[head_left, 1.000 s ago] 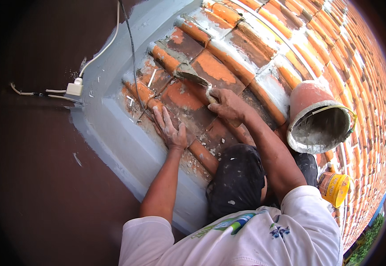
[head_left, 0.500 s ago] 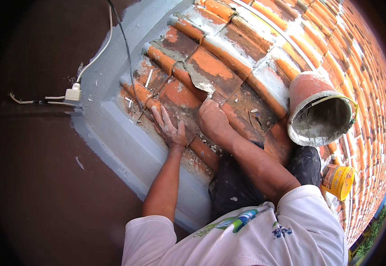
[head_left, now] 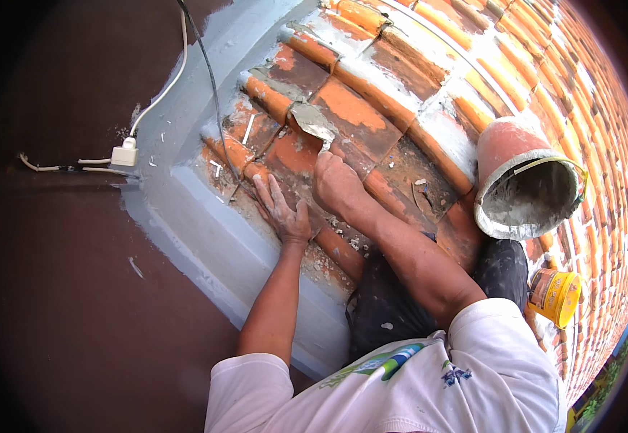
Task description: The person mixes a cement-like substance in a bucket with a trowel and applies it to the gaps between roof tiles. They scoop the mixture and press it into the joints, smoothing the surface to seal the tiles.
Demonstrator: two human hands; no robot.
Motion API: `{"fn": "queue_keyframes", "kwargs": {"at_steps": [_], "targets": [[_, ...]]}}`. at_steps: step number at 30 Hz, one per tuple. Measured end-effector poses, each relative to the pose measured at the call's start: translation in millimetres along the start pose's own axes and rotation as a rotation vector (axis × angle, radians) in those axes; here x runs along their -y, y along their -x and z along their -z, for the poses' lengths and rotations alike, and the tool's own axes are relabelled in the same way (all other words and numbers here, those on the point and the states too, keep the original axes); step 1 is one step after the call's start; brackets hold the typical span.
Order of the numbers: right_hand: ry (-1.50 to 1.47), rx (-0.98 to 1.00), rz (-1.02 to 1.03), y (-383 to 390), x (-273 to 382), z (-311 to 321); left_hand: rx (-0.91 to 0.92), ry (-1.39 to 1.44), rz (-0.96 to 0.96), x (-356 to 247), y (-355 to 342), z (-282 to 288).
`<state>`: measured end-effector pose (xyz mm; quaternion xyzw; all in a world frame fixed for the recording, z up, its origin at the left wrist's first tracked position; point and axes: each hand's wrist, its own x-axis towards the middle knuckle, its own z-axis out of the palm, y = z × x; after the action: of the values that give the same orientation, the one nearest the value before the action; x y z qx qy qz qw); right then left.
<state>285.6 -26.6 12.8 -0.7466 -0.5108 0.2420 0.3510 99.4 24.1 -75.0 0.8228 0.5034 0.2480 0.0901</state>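
Note:
My right hand [head_left: 337, 186] is closed round the handle of a pointed trowel [head_left: 312, 121]. Grey mortar smears the trowel's blade, which lies against an orange ridge of the clay roof tiles [head_left: 350, 108]. The handle itself is mostly hidden in my fist. To the left, my left hand [head_left: 285, 215] rests with spread fingers on a lower tile, its skin dusted with pale powder. Fresh grey mortar [head_left: 281, 85] shows on the tiles just beyond the blade.
A mortar-crusted bucket [head_left: 527, 180] lies tilted on the tiles at right, with a yellow tub [head_left: 556, 297] below it. A grey-painted ledge [head_left: 220, 224] borders a brown wall [head_left: 97, 289]. A white plug connector [head_left: 124, 151] and a dark cable [head_left: 209, 72] are at left.
My right hand has shifted slightly left and up with the trowel, and the blade now sits flatter near the tile ridge. My left hand still rests on the tile.

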Motion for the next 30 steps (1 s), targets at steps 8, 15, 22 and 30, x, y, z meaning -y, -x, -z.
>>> {"fn": "queue_keyframes", "kwargs": {"at_steps": [8,15,22,30], "targets": [[-0.082,0.037,-0.150,-7,-26,-10,-0.008,0.029,-0.008,1,3,2],[-0.023,0.159,0.257,44,-20,21,-0.024,-0.014,0.019,-7,4,9],[-0.239,0.298,0.009,153,-5,176,-0.072,-0.047,0.053,-8,7,9],[-0.010,0.289,-0.460,303,-12,333,-0.055,0.078,0.055,-18,11,19]]}}
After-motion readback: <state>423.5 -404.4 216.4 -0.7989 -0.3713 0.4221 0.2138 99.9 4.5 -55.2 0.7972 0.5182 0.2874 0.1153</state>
